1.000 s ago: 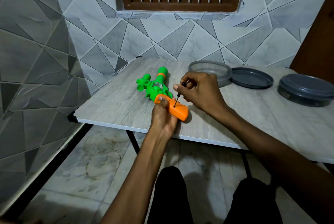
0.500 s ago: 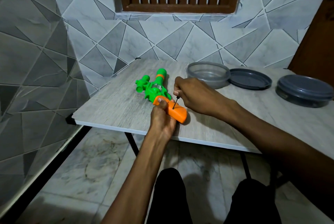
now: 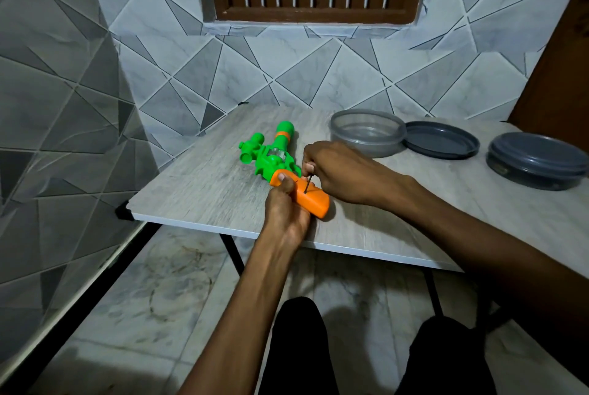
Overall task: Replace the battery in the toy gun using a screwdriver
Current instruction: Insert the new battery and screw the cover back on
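- toy gun [image 3: 275, 160] lies flat on the worktop [image 3: 197, 190], centre of frame, near the front edge. The green barrel points up-frame toward the wall. The orange grip [image 3: 315, 201] points down-right toward the person.
- Handling (my guess): hollow moulded plastic, so light and stiff with a smooth shell. It will likely skate or spin on the worktop under driver torque unless it's pinned.
- The cover screw is probably small and easy to strip. Moderate down-force, tip square to the face.
- Best hold is the orange grip itself, right beside the screw, pressed down into the worktop. Skip the green scope and barrel: thin parts, and a long lever from the screw.
- left hand [image 3: 287, 214], centre-low: fingers wrapped round the near side of the orange grip, thumb laid on top near the green/orange joint. Wrist is straight, forearm comes up from bottom centre.
- right hand [image 3: 345, 171], just right of the gun: fingers curled tight round the screwdriver [image 3: 308, 184]. The handle is hidden in the fist and only the thin dark shaft shows.
- Shaft is near upright with a slight tilt, tip on the top face of the orange grip. Too small to tell whether it's seated in a screw head.
- Right forearm enters from the lower right. Can't tell whether the wrist rests on the worktop.
- Upper right of the worktop: open clear tub [image 3: 366, 136], loose lid [image 3: 441, 139] beside it, closed grey tub [image 3: 538, 161] further right. All well apart from the hands.
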Motion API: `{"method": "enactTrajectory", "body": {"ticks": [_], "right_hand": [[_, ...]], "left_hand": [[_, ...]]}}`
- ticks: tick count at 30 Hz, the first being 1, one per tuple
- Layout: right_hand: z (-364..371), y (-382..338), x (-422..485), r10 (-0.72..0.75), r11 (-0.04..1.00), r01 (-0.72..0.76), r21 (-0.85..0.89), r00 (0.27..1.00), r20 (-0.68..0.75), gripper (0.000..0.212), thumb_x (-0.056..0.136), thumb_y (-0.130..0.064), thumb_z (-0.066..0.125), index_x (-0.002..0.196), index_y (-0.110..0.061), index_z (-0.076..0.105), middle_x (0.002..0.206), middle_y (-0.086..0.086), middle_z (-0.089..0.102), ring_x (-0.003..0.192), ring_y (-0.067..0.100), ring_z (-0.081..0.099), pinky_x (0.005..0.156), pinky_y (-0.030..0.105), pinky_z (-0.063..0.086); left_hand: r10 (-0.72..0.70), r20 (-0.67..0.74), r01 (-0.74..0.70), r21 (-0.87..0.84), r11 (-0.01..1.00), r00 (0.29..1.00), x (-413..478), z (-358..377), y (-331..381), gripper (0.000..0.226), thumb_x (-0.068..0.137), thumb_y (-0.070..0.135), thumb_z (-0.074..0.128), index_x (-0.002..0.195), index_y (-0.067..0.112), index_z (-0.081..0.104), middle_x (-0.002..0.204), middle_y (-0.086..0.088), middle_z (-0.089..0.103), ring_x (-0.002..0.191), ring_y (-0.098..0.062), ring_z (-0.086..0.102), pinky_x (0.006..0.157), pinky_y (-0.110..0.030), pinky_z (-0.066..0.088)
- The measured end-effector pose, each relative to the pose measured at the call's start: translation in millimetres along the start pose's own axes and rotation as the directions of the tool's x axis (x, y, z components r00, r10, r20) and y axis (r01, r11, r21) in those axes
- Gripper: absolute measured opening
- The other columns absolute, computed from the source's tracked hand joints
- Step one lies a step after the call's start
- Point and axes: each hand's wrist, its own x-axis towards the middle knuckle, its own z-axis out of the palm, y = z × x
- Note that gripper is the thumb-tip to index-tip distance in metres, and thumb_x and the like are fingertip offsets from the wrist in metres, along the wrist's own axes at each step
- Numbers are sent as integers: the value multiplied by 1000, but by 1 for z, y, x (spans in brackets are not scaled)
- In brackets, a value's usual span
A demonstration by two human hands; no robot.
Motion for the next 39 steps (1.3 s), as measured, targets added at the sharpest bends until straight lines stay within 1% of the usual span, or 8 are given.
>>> {"method": "enactTrajectory", "body": {"ticks": [6, 12, 15, 18, 22, 27, 30, 39], "right_hand": [[-4, -2, 4, 47, 988, -57, -141, 996, -73, 29, 95, -36, 51, 93, -10, 63, 97, 21, 64, 93, 39, 60, 62, 32, 31], [-9, -6, 1, 96, 949, -101, -297, 995, -31, 50, 99, -51, 37, 102, -9, 64, 109, 21, 62, 104, 39, 59, 68, 33, 30], [-9, -5, -2, 42, 946, -39, -322, 999, 3, 42, 102, -45, 33, 104, -12, 61, 108, 19, 62, 102, 39, 59, 68, 34, 34], [-12, -6, -2, -35, 991, 49, -125, 994, 107, 17, 100, -28, 41, 99, -14, 50, 104, 13, 59, 97, 33, 58, 75, 40, 44], [-11, -8, 0, -31, 996, 39, -78, 994, 103, 5, 94, -20, 47, 95, -16, 44, 104, 15, 60, 95, 35, 58, 74, 41, 46], [-3, -5, 4, 86, 962, -91, -259, 996, -32, 41, 99, -45, 43, 103, -8, 60, 108, 23, 62, 102, 40, 59, 67, 33, 29], [2, -7, 1, 124, 941, -142, -306, 989, -77, 50, 99, -52, 38, 98, -10, 65, 105, 20, 64, 102, 39, 59, 67, 34, 28], [-9, -10, 2, 14, 999, -19, 41, 991, 132, 13, 91, -10, 47, 104, -10, 47, 106, 11, 59, 93, 29, 56, 79, 42, 45]], "left_hand": [[57, -59, -57, -3, 998, 997, 0, 0, 1, 50, 104, 23, 37, 149, 1, 28, 96, -12, 61, 101, -27, 57, 115, -51, 27], [31, -35, -32, -22, 999, 999, 1, -1, -1, 54, 103, 26, 38, 151, 4, 26, 140, -25, 46, 136, -38, 39, 111, -57, 31], [30, -11, -31, -55, 998, 999, 2, -2, -1, 52, 103, 25, 38, 150, 5, 28, 113, -15, 61, 125, -34, 49, 113, -56, 29], [53, -30, -55, -66, 996, 998, -2, 1, 0, 29, 105, 21, 34, 116, 1, 52, 73, -6, 70, 89, -24, 57, 103, -45, 38], [39, -56, -44, -86, 995, 998, -5, 8, 2, 26, 105, 19, 34, 109, 2, 52, 67, -8, 71, 82, -23, 57, 106, -45, 37], [48, -61, -52, -68, 996, 997, -4, 7, 2, 48, 104, 20, 38, 146, -2, 33, 118, -18, 60, 118, -31, 54, 116, -50, 28], [41, -83, -46, -57, 997, 996, -1, 5, 2, 49, 104, 23, 37, 147, 1, 32, 141, -24, 45, 136, -35, 41, 115, -53, 28], [40, -33, -42, -88, 995, 999, -11, 12, 3, 39, 105, 21, 32, 128, -5, 50, 103, -17, 64, 102, -28, 57, 115, -48, 29]]}}
